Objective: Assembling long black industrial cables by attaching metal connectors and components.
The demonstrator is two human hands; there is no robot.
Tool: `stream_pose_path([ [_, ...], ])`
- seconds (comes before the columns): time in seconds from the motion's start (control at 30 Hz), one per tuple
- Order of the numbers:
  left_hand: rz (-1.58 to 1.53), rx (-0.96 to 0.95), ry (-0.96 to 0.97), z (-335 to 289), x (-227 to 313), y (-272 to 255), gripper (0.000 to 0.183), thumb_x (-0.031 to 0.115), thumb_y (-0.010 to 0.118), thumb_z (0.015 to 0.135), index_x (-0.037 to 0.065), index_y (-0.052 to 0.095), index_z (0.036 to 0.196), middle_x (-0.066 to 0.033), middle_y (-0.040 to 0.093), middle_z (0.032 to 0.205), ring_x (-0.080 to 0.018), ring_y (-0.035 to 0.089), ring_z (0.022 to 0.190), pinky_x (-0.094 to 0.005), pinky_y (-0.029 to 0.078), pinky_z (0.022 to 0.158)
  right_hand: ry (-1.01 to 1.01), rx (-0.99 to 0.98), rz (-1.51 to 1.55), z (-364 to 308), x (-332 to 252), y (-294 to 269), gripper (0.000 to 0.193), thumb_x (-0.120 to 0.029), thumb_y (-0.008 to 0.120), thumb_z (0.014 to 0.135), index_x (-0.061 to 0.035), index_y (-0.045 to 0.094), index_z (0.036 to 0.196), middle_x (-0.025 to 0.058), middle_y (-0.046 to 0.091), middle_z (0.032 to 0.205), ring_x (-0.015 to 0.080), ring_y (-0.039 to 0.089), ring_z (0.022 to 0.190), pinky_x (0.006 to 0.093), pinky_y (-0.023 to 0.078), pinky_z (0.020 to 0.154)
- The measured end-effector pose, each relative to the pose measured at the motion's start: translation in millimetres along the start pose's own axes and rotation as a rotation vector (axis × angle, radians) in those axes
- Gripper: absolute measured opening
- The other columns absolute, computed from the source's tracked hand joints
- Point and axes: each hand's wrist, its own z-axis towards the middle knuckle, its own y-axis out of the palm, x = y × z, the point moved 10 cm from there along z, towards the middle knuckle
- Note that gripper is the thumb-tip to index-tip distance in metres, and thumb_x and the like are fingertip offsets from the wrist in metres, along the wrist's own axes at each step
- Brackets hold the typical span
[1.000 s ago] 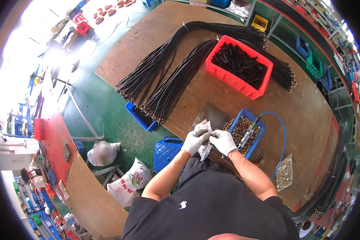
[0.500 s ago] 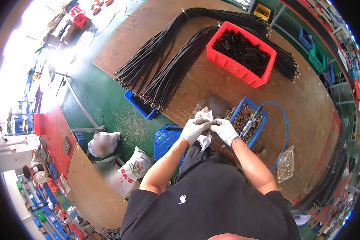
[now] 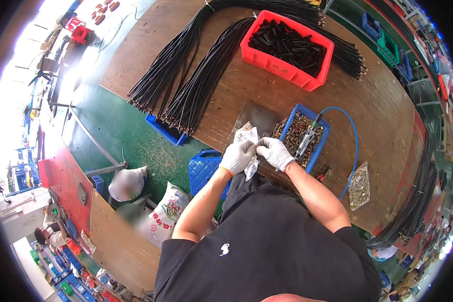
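Both hands wear white knit work gloves and meet at the near edge of the brown table. In my left hand (image 3: 237,157) is a crumpled whitish plastic bag (image 3: 250,134), pinched at its middle. Small brownish pieces show through its far end, and a loose flap hangs down below the fingers. Close against the bag's right side, my right hand (image 3: 274,153) has its fingers pinched together; whatever is between them is hidden. A dark metal plate (image 3: 259,115) lies just beyond the hands. To the right stands a blue bin (image 3: 325,132) of small brass-coloured fittings, with a pneumatic tool (image 3: 305,143) lying on top.
A red crate (image 3: 282,67) of short black tubes stands farther back, beside long bundles of black cables (image 3: 199,75). A blue air hose (image 3: 356,146) curves over the table. At right lies a clear bag of small parts (image 3: 359,187); a blue stool (image 3: 205,173) and sacks (image 3: 167,206) are at left.
The whole view has shifted, so the table and crate sit higher and farther left. My hands stay together at the plastic bag, with my right fingers slightly changed in pose.
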Motion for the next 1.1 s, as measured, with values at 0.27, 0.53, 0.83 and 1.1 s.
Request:
stream_pose_path([
  [0.27,0.097,0.232,0.153,-5,-2,6,0.016,0.019,0.064,0.098,0.006,0.074,0.098,-0.0222,0.071,0.084,-0.0388,0.074,0.083,-0.0448,0.057,0.072,0.114,-0.167,-0.306,5,-9,5,0.048,-0.044,0.059,0.106,0.0008,0.074,0.097,0.0182,0.073,0.088,0.0277,0.070,0.087,0.0405,0.052,0.080],
  [0.53,0.166,0.345,0.202,-14,17,-5,0.018,0.021,0.066,0.094,0.005,0.073,0.088,-0.0214,0.071,0.083,-0.0405,0.071,0.078,-0.0459,0.055,0.070,-0.401,0.003,-0.303,-6,-43,-5,0.029,-0.032,0.065,0.099,-0.0052,0.072,0.091,0.0226,0.070,0.084,0.0431,0.069,0.081,0.0479,0.053,0.069],
  [0.83,0.309,0.516,0.062,-17,1,-69,0.023,0.025,0.067,0.092,0.005,0.071,0.081,-0.0198,0.071,0.080,-0.0402,0.071,0.079,-0.0473,0.055,0.073,-0.450,0.355,-0.782,-35,-82,-37,0.020,-0.033,0.072,0.088,-0.0133,0.072,0.085,0.0120,0.071,0.077,0.0325,0.073,0.070,0.0463,0.057,0.062],
  [1.1,-0.101,0.412,-0.091,0,-34,-62,0.027,0.022,0.063,0.093,-0.002,0.075,0.091,-0.0197,0.072,0.078,-0.0260,0.070,0.072,-0.0391,0.053,0.072,-0.288,-0.081,-0.674,-67,-105,44,0.081,-0.051,0.072,0.091,-0.0071,0.045,0.153,0.0236,0.074,0.112,0.0427,0.074,0.090,0.0508,0.060,0.078],
])
